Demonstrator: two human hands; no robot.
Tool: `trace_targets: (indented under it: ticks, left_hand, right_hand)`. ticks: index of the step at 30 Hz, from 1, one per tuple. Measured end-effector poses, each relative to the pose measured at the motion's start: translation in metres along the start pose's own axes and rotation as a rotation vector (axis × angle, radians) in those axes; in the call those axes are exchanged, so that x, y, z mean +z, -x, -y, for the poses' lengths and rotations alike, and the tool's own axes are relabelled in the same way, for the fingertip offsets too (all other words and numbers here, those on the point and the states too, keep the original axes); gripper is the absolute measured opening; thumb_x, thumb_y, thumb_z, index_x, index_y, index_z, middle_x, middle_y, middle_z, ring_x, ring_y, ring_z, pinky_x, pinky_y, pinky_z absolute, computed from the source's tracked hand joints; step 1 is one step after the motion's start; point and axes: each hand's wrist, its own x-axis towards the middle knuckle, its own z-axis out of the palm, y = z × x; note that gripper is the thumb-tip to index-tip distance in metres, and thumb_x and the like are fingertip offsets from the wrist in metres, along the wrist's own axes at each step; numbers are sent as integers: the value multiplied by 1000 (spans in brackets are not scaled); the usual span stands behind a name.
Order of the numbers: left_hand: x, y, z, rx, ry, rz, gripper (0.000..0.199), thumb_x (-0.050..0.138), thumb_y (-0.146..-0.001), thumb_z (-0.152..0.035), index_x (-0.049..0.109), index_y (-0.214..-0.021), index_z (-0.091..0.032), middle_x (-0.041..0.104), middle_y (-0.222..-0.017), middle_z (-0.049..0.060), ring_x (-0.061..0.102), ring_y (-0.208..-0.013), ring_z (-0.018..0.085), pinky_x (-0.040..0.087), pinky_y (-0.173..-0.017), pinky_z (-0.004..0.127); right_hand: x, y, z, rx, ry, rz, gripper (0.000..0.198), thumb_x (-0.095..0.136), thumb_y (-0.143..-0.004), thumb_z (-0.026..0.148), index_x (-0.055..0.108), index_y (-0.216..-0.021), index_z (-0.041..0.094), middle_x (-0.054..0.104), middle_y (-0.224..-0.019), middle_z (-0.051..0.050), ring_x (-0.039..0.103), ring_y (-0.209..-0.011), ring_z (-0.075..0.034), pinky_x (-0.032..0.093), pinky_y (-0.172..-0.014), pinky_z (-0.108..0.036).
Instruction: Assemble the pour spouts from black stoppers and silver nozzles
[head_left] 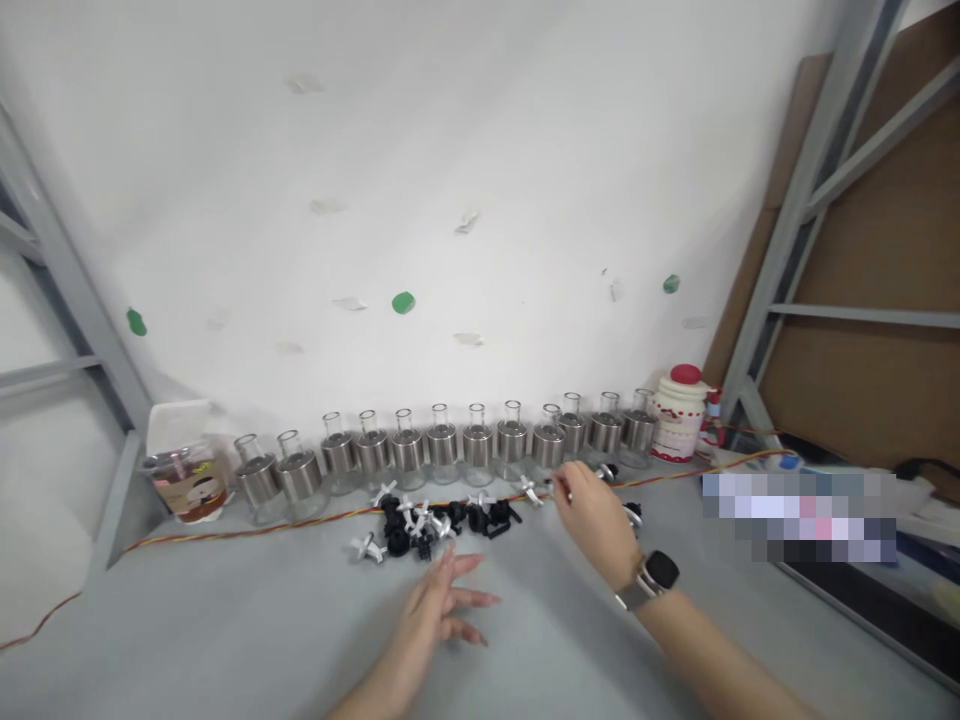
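My left hand [442,605] is over the grey tabletop with its fingers spread, holding nothing. Just beyond it lies a loose heap of black plastic parts [397,541] and silver cross-shaped parts [422,522]. My right hand [589,510], with a watch on the wrist, has its fingers curled together in a pinch; what they hold is too small to make out. A silver cross-shaped part [530,489] lies to its left, and another silver and black part [606,474] shows behind it. Behind both hands stands a row of glass bottles with metal sleeves [478,445].
A twisted red and yellow wire [300,523] crosses the table [262,620]. At the left stands a clear cup [187,485], at the right a white jar with a red lid [677,420]. A white wall [525,150] rises behind; metal frames [772,250] flank the sides.
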Motion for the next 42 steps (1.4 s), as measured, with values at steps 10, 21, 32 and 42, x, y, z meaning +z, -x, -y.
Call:
trace_targets:
  ticks: [10,21,32,42]
  left_hand:
    - [2,6,-2,57,32,24,63,50,-65,-66,56,-98,-14,47,-124,17,57,-95,28,48,-59,31]
    - [6,6,-4,20,-17,-19,63,54,-54,-71,58,-82,-15,58,-104,15,60,-84,26,45,-55,30]
    - [4,7,13,30,225,-89,81,78,-49,-46,45,-119,-23,56,-116,15,61,-92,28,45,-79,40]
    - [11,15,-4,-7,281,-29,41,73,-59,-44,52,-83,-19,70,-75,3,68,-74,23,48,-71,32]
  right_hand:
    - [28,-5,-30,18,128,108,16,42,-84,14,57,-88,11,58,-82,-13,55,-77,-23,35,-65,-30]
    - [34,10,-3,-113,-3,199,8,48,-79,15,53,-84,19,57,-82,-6,52,-82,-21,33,-72,-30]
    - [-2,23,48,6,-1027,451,13,53,-80,28,46,-86,19,58,-79,0,56,-72,-14,44,-64,-25]
    - [-3,27,49,-97,-1122,634,20,54,-81,30,62,-96,20,62,-93,-3,57,-83,-16,45,-76,-30]
